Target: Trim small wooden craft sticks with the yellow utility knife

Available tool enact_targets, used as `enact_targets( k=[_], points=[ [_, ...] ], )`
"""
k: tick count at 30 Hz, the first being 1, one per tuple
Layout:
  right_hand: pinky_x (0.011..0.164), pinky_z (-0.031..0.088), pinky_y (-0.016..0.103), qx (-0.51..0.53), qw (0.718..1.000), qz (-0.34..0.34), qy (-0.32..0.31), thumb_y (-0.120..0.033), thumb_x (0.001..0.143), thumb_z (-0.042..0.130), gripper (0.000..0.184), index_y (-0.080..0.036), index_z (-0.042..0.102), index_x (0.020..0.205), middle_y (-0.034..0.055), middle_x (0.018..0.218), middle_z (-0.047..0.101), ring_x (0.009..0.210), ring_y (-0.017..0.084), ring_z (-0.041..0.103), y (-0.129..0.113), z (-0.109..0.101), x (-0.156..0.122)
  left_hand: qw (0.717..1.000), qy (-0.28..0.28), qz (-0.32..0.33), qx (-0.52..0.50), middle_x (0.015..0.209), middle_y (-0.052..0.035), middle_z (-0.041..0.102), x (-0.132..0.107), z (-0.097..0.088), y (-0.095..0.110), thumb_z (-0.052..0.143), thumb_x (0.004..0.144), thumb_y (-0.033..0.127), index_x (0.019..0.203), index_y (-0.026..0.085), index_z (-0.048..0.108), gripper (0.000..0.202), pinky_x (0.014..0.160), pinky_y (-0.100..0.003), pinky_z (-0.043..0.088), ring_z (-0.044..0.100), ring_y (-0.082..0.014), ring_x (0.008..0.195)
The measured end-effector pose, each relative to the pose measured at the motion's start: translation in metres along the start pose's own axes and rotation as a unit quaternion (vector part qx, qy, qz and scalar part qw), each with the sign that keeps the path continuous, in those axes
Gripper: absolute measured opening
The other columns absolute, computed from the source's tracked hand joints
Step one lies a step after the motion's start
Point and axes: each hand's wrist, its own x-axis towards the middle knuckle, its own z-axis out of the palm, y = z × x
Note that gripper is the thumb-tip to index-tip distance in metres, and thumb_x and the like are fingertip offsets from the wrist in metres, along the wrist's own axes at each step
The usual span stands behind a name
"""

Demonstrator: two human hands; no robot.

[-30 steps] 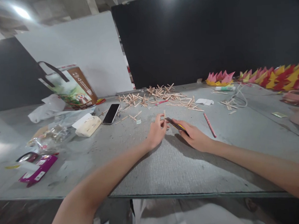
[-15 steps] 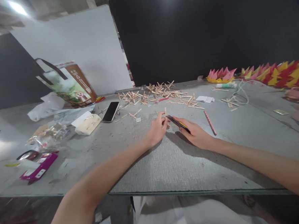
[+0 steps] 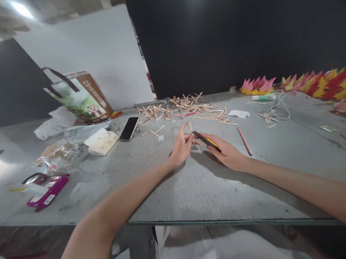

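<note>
In the middle of the grey table (image 3: pixel 177 195), my left hand (image 3: pixel 181 147) is closed around a small wooden craft stick (image 3: pixel 190 126), whose upper end stands up past the fingers. My right hand (image 3: pixel 227 154) grips a black and yellow utility knife (image 3: pixel 208 141), its front end pointing left at the stick, close to my left fingertips. Whether the blade touches the wood is too small to tell. Beyond my hands lies a pile of craft sticks (image 3: pixel 186 103), several joined in crossed shapes.
A phone (image 3: pixel 129 128), a tissue pack (image 3: pixel 102 142) and a shopping bag (image 3: pixel 86 97) are on the left, with a purple packet (image 3: pixel 49 193) nearer. Right of my hands lies a pink patterned pencil (image 3: pixel 244 141); farther back are a white cable (image 3: pixel 283 109) and spiky paper pieces (image 3: pixel 331 84).
My left index finger has lifted and straightened beside the stick. More of the stick now shows above the fingers. The knife stays almost in place.
</note>
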Motion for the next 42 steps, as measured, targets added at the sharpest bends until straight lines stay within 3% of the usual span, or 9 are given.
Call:
enact_targets(
  k=[2,6,10,17,23,35,38,42],
  points=[
    [0.122,0.043,0.056,-0.003,1.0,-0.004,-0.004,-0.03,0.109,0.04,0.058,-0.036,0.033,0.166,0.0079,0.161,0.052,0.146,0.028,0.053,-0.001,0.0,0.0,1.0,0.003,0.013,0.001,0.083,0.0011,0.074,-0.001,0.0,0.002,0.055,0.104,0.038,0.162,0.025,0.026,0.066,0.084,-0.036,0.063,0.077,-0.017,0.078],
    [0.118,0.045,0.055,-0.006,1.0,-0.011,-0.019,-0.032,0.109,0.041,0.059,-0.035,0.031,0.167,0.0102,0.155,0.056,0.14,0.029,0.056,-0.005,-0.001,0.0,1.0,-0.003,0.016,0.006,0.082,0.0008,0.074,-0.002,0.0,0.004,0.053,0.105,0.038,0.162,0.026,0.033,0.061,0.086,-0.036,0.064,0.078,-0.0175,0.082],
    [0.105,0.055,0.053,-0.016,0.999,-0.002,-0.032,-0.036,0.109,0.04,0.061,-0.036,0.028,0.169,0.0123,0.138,0.063,0.114,0.029,0.067,-0.007,-0.003,0.0,1.0,0.006,0.008,0.006,0.086,-0.0026,0.077,-0.001,0.0,0.003,0.055,0.105,0.041,0.162,0.023,0.033,0.063,0.088,-0.038,0.064,0.078,-0.0191,0.084],
    [0.087,0.059,0.045,-0.034,0.999,0.002,-0.038,-0.038,0.109,0.043,0.063,-0.034,0.029,0.17,0.0096,0.109,0.06,0.086,0.025,0.063,-0.01,-0.004,-0.001,1.0,0.02,0.002,-0.013,0.087,-0.0027,0.078,-0.001,0.002,0.004,0.062,0.103,0.041,0.161,0.023,0.032,0.068,0.084,-0.036,0.063,0.078,-0.0186,0.081],
    [0.087,0.057,0.043,-0.025,0.999,0.004,-0.039,-0.04,0.111,0.038,0.059,-0.035,0.032,0.169,0.0091,0.108,0.06,0.087,0.025,0.062,-0.008,-0.005,-0.001,1.0,0.018,0.001,-0.005,0.09,-0.0026,0.077,-0.001,0.002,0.003,0.062,0.099,0.029,0.16,0.022,0.032,0.068,0.084,-0.035,0.063,0.078,-0.018,0.081],
    [0.071,0.053,0.035,-0.012,0.999,0.03,-0.015,-0.044,0.111,0.038,0.055,-0.032,0.045,0.164,0.0066,0.098,0.064,0.072,0.02,0.058,-0.005,-0.01,0.0,0.997,0.007,0.035,0.061,0.084,0.0005,0.069,-0.003,0.001,0.005,0.052,0.105,0.033,0.16,0.025,0.035,0.059,0.082,-0.031,0.058,0.073,-0.0157,0.079],
    [0.063,0.052,0.032,0.029,0.998,0.056,-0.025,-0.045,0.111,0.038,0.055,-0.032,0.045,0.164,0.0062,0.099,0.064,0.066,0.017,0.057,-0.006,-0.011,-0.001,0.998,-0.004,0.035,0.046,0.084,0.0009,0.068,-0.002,0.0,0.004,0.051,0.106,0.035,0.161,0.024,0.033,0.059,0.08,-0.03,0.057,0.069,-0.0137,0.075],
    [0.055,0.049,0.028,0.104,0.989,0.09,-0.048,-0.045,0.112,0.038,0.054,-0.036,0.043,0.165,0.0054,0.103,0.063,0.055,0.011,0.053,-0.007,-0.013,-0.003,0.999,-0.022,0.021,0.022,0.078,0.0036,0.064,0.001,-0.002,0.001,0.051,0.104,0.026,0.159,0.023,0.033,0.059,0.072,-0.027,0.053,0.064,-0.011,0.067]
  ],
)
